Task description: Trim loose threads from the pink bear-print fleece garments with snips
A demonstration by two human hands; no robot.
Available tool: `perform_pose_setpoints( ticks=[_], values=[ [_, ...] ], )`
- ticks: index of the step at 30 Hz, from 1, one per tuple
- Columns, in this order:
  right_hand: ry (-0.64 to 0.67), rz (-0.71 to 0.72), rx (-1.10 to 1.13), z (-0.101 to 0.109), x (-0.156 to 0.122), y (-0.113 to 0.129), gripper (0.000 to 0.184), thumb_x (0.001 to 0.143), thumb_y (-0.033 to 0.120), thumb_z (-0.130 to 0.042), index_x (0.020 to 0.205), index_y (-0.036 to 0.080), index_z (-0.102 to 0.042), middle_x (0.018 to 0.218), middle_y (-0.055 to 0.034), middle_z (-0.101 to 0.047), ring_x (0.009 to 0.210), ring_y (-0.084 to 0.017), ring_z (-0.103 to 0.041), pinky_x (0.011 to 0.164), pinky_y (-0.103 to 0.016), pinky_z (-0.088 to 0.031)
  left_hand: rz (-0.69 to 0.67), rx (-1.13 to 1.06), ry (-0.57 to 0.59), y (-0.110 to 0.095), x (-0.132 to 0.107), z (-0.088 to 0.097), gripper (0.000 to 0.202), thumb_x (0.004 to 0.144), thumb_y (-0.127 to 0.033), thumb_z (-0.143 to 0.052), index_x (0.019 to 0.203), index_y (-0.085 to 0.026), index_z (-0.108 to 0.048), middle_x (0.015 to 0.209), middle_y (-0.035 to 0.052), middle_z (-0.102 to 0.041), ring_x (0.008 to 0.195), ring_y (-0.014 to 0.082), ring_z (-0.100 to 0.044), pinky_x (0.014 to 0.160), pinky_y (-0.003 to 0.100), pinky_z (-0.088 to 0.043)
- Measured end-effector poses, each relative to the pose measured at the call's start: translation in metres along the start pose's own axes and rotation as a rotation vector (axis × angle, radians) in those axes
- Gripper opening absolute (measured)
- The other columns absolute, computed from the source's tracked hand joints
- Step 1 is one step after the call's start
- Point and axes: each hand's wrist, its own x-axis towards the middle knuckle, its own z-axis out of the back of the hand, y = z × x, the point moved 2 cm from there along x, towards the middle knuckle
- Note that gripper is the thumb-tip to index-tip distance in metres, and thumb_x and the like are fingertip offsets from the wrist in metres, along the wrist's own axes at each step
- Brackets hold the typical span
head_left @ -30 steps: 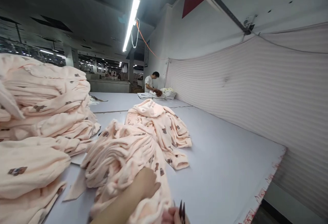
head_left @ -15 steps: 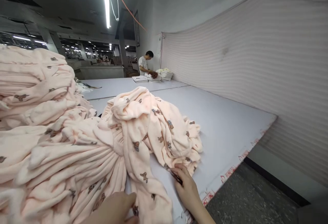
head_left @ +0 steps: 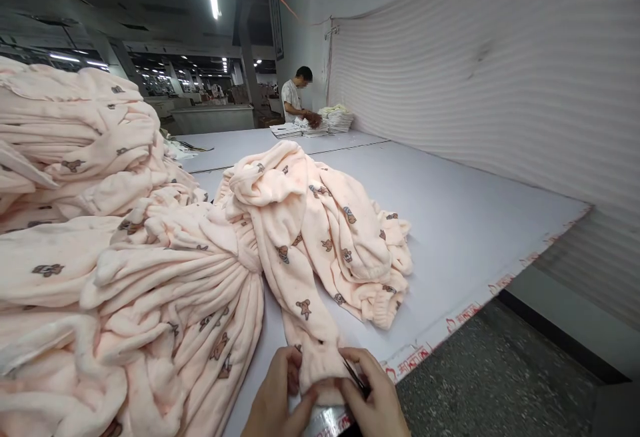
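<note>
A pale pink plush garment (head_left: pixel 280 197) printed with little brown bears lies on the table. One of its sleeves (head_left: pixel 315 317) stretches toward me, ending in a cuff (head_left: pixel 325 364). My left hand (head_left: pixel 280 397) is closed on the left edge of that cuff, thumb and fingers pinching the fabric. On the cuff's right edge is my right hand (head_left: pixel 373 397), also closed. It holds slim dark thread snips (head_left: pixel 356 378), whose pointed end lies along the cuff; the handle is partly hidden by the fingers. The cuff's opening faces me.
A large heap of the same pink fabric (head_left: pixel 90 150) fills the left side. The pale table (head_left: pixel 460 224) extends back to a person (head_left: pixel 295 96) beside stacked white pieces (head_left: pixel 336 119). A striped sheet (head_left: pixel 450 90) hangs along the right, above the dark floor (head_left: pixel 480 370).
My left hand has come up from the sleeve's side to grip its cuff. My right hand has left the garment's far lower edge and moved nearer, to the same cuff. The view has tilted down.
</note>
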Motion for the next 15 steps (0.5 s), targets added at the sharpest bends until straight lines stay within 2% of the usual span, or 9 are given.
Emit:
perform_pose_setpoints(
  ticks=[2, 3, 4, 6, 9, 11, 14, 15],
  values=[
    [-0.037, -0.025, -0.007, 0.002, 0.0, 0.0, 0.017, 0.08, 0.027, -0.058, 0.096, 0.024, -0.063, 0.088, -0.0033, -0.069, 0.078, -0.019, -0.065, 0.068, -0.023, -0.05, -0.051, -0.072, -0.155, -0.007, 0.002, -0.003, 0.026, 0.074, -0.019, -0.052, 0.099, -0.02, -0.047, 0.086, 0.0026, -0.058, 0.078, 0.0187, -0.057, 0.075, 0.032, -0.046],
    [-0.07, -0.016, -0.016, 0.003, -0.001, 0.001, 0.014, 0.081, 0.029, -0.058, 0.093, 0.023, -0.062, 0.089, -0.004, -0.069, 0.077, -0.019, -0.064, 0.067, -0.023, -0.049, -0.069, -0.112, -0.198, -0.011, 0.004, -0.004, 0.024, 0.075, -0.019, -0.052, 0.099, -0.02, -0.05, 0.09, 0.0041, -0.06, 0.085, 0.0203, -0.058, 0.08, 0.033, -0.045],
    [-0.109, 0.014, -0.024, 0.005, -0.001, 0.002, 0.011, 0.081, 0.03, -0.058, 0.09, 0.023, -0.06, 0.091, -0.0048, -0.068, 0.078, -0.018, -0.064, 0.066, -0.022, -0.049, -0.072, -0.166, -0.19, -0.014, 0.006, -0.004, 0.023, 0.075, -0.021, -0.053, 0.098, -0.019, -0.053, 0.093, 0.0055, -0.062, 0.09, 0.0216, -0.058, 0.084, 0.034, -0.044],
    [-0.198, 0.111, -0.047, 0.007, 0.0, 0.009, 0.004, 0.082, 0.027, -0.056, 0.083, 0.023, -0.056, 0.093, -0.0057, -0.063, 0.08, -0.018, -0.062, 0.066, -0.022, -0.048, -0.021, -0.356, -0.035, -0.019, 0.011, -0.007, 0.021, 0.077, -0.026, -0.058, 0.096, -0.018, -0.06, 0.097, 0.0074, -0.066, 0.095, 0.0235, -0.06, 0.088, 0.035, -0.043],
    [-0.293, 0.19, -0.123, 0.009, 0.009, 0.021, 0.008, 0.084, 0.024, -0.055, 0.077, 0.023, -0.05, 0.084, -0.0032, -0.055, 0.074, -0.017, -0.059, 0.065, -0.023, -0.047, 0.131, -0.729, 0.233, -0.026, 0.016, -0.012, 0.026, 0.076, -0.036, -0.065, 0.093, -0.016, -0.067, 0.09, 0.0064, -0.072, 0.088, 0.0219, -0.063, 0.083, 0.031, -0.044],
    [-0.23, 0.147, -0.175, 0.009, 0.017, 0.028, 0.01, 0.085, 0.025, -0.054, 0.077, 0.023, -0.049, 0.081, -0.0018, -0.051, 0.069, -0.016, -0.057, 0.06, -0.022, -0.047, 0.209, -0.922, 0.283, -0.033, 0.018, -0.012, 0.028, 0.074, -0.037, -0.069, 0.092, -0.016, -0.07, 0.084, 0.0049, -0.072, 0.082, 0.0199, -0.063, 0.079, 0.029, -0.044],
    [0.021, 0.078, -0.176, 0.013, 0.025, 0.036, 0.004, 0.086, 0.025, -0.053, 0.087, 0.023, -0.057, 0.084, -0.0018, -0.052, 0.072, -0.015, -0.06, 0.06, -0.021, -0.048, 0.323, -1.095, 0.305, -0.043, 0.02, -0.007, 0.023, 0.074, -0.032, -0.071, 0.091, -0.017, -0.071, 0.079, 0.0035, -0.072, 0.078, 0.0178, -0.063, 0.076, 0.026, -0.044],
    [0.109, 0.078, -0.162, 0.016, 0.025, 0.039, 0.011, 0.086, 0.025, -0.054, 0.095, 0.023, -0.06, 0.086, -0.0021, -0.052, 0.074, -0.015, -0.061, 0.062, -0.021, -0.049, 0.353, -1.119, 0.304, -0.045, 0.02, -0.005, 0.022, 0.074, -0.031, -0.072, 0.091, -0.017, -0.072, 0.078, 0.0035, -0.071, 0.078, 0.0176, -0.063, 0.076, 0.026, -0.044]
  ],
)
